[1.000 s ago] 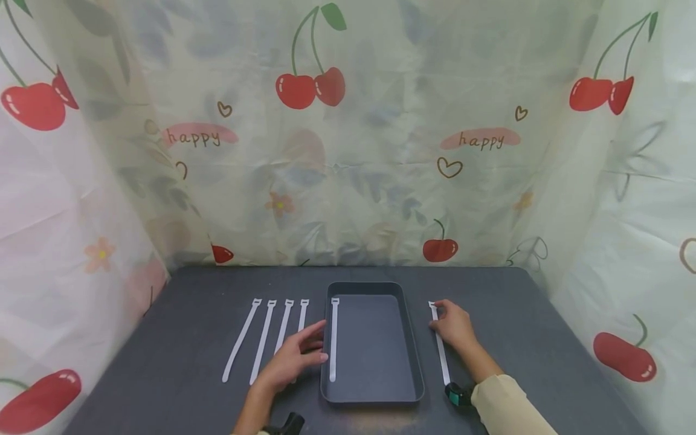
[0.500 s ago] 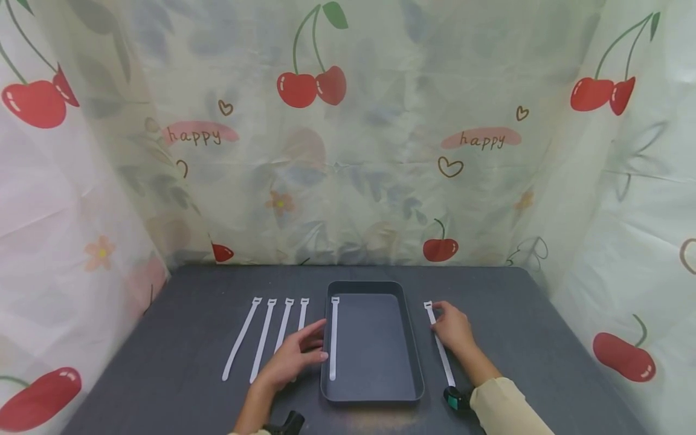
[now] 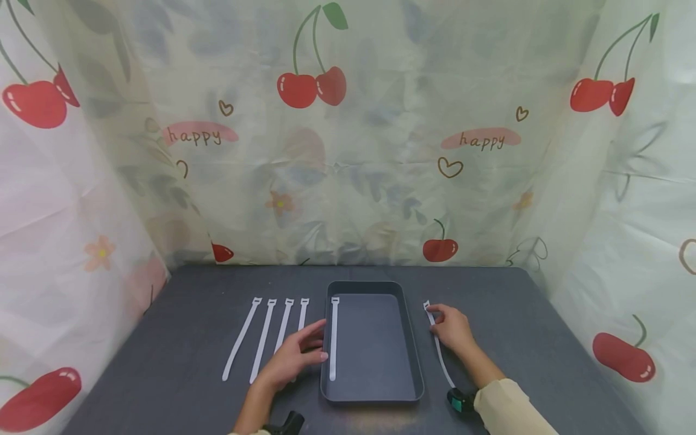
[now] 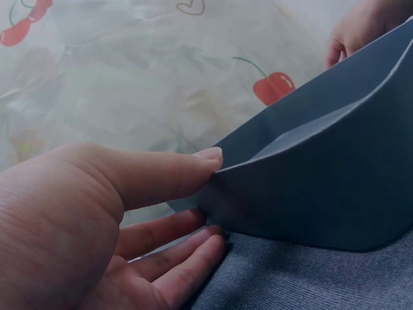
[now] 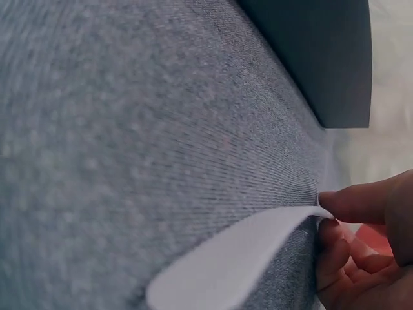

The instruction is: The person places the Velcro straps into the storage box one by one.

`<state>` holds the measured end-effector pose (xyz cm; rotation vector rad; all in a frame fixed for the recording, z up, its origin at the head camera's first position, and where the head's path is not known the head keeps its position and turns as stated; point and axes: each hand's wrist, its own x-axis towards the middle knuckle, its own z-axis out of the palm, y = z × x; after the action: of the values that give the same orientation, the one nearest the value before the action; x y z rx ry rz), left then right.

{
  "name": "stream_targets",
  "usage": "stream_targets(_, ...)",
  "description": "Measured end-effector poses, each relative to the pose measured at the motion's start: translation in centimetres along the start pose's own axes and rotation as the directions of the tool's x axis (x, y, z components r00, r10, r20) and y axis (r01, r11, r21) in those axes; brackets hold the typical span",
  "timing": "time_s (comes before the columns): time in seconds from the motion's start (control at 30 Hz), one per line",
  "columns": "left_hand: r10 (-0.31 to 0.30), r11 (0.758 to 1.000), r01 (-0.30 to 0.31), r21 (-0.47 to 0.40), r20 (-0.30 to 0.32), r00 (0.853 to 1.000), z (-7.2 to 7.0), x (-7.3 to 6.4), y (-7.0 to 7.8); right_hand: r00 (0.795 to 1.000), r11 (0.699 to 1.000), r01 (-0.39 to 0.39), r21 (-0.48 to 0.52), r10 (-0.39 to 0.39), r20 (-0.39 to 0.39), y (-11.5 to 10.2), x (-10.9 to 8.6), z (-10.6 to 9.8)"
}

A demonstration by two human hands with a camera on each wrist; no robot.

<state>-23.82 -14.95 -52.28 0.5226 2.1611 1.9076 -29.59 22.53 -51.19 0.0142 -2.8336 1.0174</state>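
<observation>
To the right of the grey tray (image 3: pixel 372 394), my right hand (image 3: pixel 454 329) pinches a white cable tie strap (image 3: pixel 438 349) between thumb and fingers near its slotted head. The strap's long tail curves down toward the wrist, and its rounded end (image 5: pixel 200 274) shows large in the right wrist view. My left hand (image 3: pixel 293 357) rests at the tray's left side, its thumb (image 4: pixel 171 171) touching the rim and the other fingers extended by the outer wall (image 4: pixel 297 200). Inside the tray, along its left side, lies another white strap (image 3: pixel 334 341).
Several more white straps (image 3: pixel 263 341) lie in a row on the dark grey table (image 3: pixel 190 314), left of the tray; the left hand partly covers some. A cherry-printed curtain (image 3: pixel 375 181) encloses the table at the back and sides.
My right hand has shifted the strap's head slightly left and turned the strap partly on edge, its tail now bowed. The left hand and tray have stayed put.
</observation>
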Motion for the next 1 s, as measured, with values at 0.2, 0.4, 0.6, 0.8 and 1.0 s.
stream_targets(0.2, 0.003, 1.000, -0.003, 0.001, -0.002, 1.000, 0.0, 0.0, 0.0, 0.997, 0.999, -0.034, 0.019, 0.032, 0.074, -0.1, 0.0, -0.3)
stream_targets(0.4, 0.002, 1.000, -0.002, -0.003, 0.003, 1.000, 0.0, 0.1, -0.1, 0.997, 0.995, -0.006, 0.096, -0.002, 0.076, 0.2, -0.1, -0.5)
stream_targets(0.6, 0.005, 1.000, -0.005, 0.000, 0.005, 1.000, 0.1, 0.2, -0.2, 0.997, 0.972, -0.050, 0.229, 0.033, 0.076, -0.1, -0.6, -1.0)
stream_targets(0.8, -0.002, 1.000, 0.002, 0.006, 0.001, 1.000, 0.0, 0.1, -0.1, 0.990, 0.941, -0.117, 0.319, 0.086, 0.109, -0.8, -0.8, -1.6)
stream_targets(1.0, 0.003, 1.000, -0.003, 0.006, -0.003, 1.000, 0.0, 0.0, -0.1, 0.989, 0.925, -0.122, 0.360, 0.084, 0.118, -2.2, -0.7, -2.4)
